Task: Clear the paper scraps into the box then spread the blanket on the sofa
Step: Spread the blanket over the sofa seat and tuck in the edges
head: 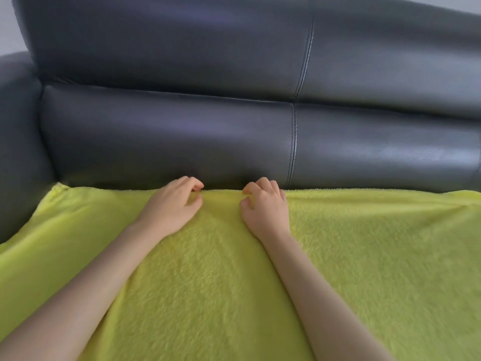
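A fluffy yellow-green blanket (364, 256) lies spread over the seat of a dark grey leather sofa (169, 131). Its far edge runs along the foot of the backrest. My left hand (173, 204) rests on the blanket near that edge, fingers curled and pinching the fabric. My right hand (265, 205) sits a short way to its right, fingers also curled on the blanket's far edge. A small ridge of fabric rises between the two hands. No paper scraps or box are in view.
The sofa's backrest fills the upper half of the view, with a stitched seam (292, 142) right of centre. The left armrest (18, 142) rises beside the blanket's left corner. A strip of pale wall (10, 24) shows at the top left.
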A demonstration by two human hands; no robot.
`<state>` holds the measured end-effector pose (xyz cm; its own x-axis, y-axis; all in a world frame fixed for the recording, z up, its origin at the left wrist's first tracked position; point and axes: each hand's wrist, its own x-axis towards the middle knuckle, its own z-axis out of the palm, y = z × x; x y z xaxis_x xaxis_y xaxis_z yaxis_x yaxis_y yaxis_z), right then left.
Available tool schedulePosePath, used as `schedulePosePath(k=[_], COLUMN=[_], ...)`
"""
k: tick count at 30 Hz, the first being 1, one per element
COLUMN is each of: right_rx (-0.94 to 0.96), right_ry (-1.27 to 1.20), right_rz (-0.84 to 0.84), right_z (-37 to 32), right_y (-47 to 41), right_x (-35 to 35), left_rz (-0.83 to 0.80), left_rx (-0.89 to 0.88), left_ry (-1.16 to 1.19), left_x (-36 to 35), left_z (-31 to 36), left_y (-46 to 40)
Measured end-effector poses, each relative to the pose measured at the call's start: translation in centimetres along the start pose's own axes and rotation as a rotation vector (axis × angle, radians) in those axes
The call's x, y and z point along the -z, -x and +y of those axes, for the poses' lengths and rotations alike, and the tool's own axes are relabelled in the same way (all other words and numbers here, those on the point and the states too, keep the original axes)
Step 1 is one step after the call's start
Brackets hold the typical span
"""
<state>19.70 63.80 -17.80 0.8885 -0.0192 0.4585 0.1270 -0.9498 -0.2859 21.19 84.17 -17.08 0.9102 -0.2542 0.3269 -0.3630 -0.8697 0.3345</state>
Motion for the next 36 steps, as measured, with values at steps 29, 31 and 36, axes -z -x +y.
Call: schedulePosePath(k=[29,31,36], right_rx=[-0.012,-0.012,-0.042], right_ry=[-0.061,-0.05,0.01], right_rz=[-0.325,-0.341,-0.47], right_z=[0.3,0.3,-0.3], right_y=[0.1,0.1,-0.5], right_x=[-0.5,-0.6,0.2], left_rz=[-0.224,-0.282,-0.439], left_rx=[-0.035,0.039,0.235], left_ry=[-0.12,-0.106,-0.184], left_x=[-0.4,-0.5,-0.2], left_z=[1.9,2.3,4.4], left_y=[0.5,0.0,-3.1])
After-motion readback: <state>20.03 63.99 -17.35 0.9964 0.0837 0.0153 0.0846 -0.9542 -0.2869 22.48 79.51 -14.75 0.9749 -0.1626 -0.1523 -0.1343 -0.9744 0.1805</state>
